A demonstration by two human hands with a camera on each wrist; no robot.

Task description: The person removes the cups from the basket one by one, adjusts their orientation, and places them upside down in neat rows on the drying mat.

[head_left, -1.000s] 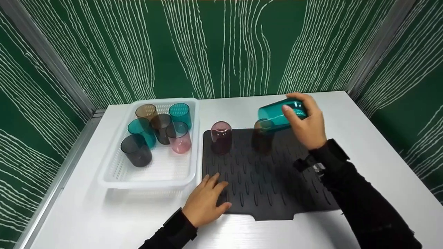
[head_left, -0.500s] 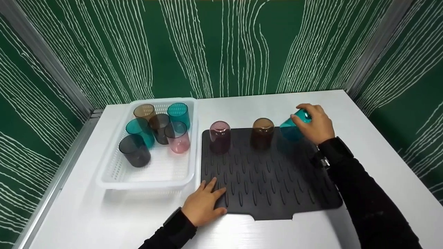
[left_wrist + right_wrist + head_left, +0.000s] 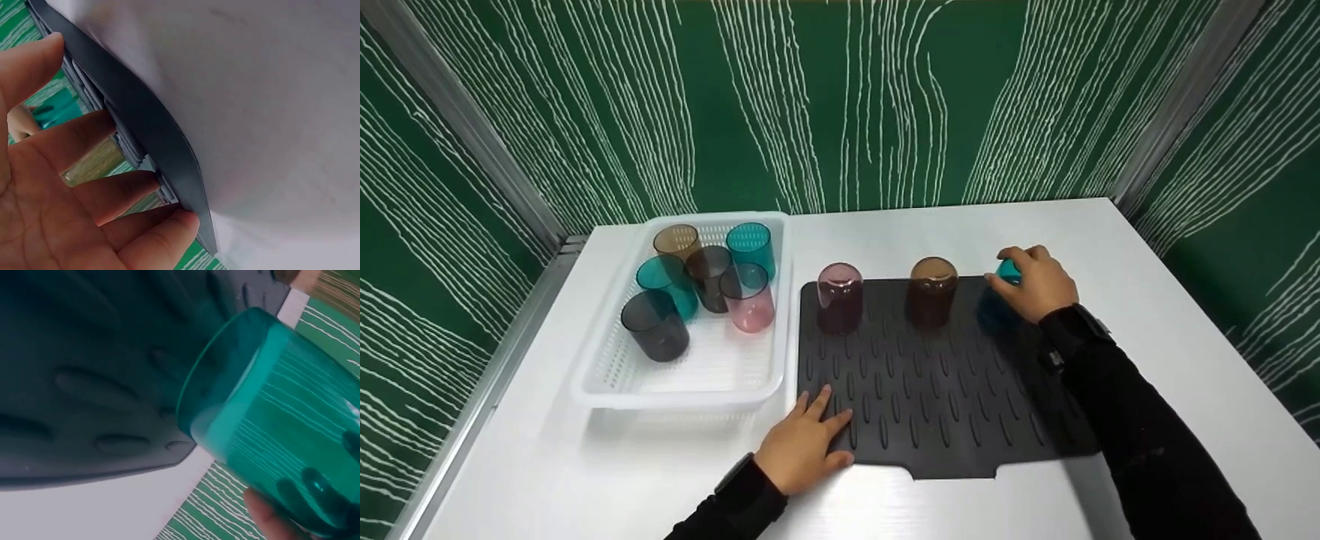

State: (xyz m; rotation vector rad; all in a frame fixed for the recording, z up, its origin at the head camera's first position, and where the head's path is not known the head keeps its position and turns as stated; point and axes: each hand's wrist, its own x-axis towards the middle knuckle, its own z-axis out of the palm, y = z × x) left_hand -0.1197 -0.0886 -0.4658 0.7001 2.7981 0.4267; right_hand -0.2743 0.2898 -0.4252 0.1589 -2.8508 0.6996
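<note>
In the head view my right hand (image 3: 1035, 285) grips a teal cup (image 3: 996, 306) by its base end, mouth down, over the back right of a black ridged drying mat (image 3: 915, 390). The right wrist view shows the teal cup (image 3: 292, 416) with its rim at the mat; whether the whole rim touches is unclear. Fingers show through its clear wall. To its left, an amber cup (image 3: 932, 296) and a pink cup (image 3: 840, 300) stand upside down on the mat. My left hand (image 3: 802, 446) lies with fingers spread on the mat's front left corner; its fingertips (image 3: 185, 219) touch the edge.
A white perforated basket (image 3: 682, 397) stands left of the mat, holding several cups, including a grey cup (image 3: 656, 330) and a pink-bottomed cup (image 3: 750, 304). Green patterned panels (image 3: 825, 105) rise behind the white table (image 3: 877, 510).
My right hand has turned the teal cup from nearly sideways to mouth down and lowered it right of the amber cup. The left hand has barely moved.
</note>
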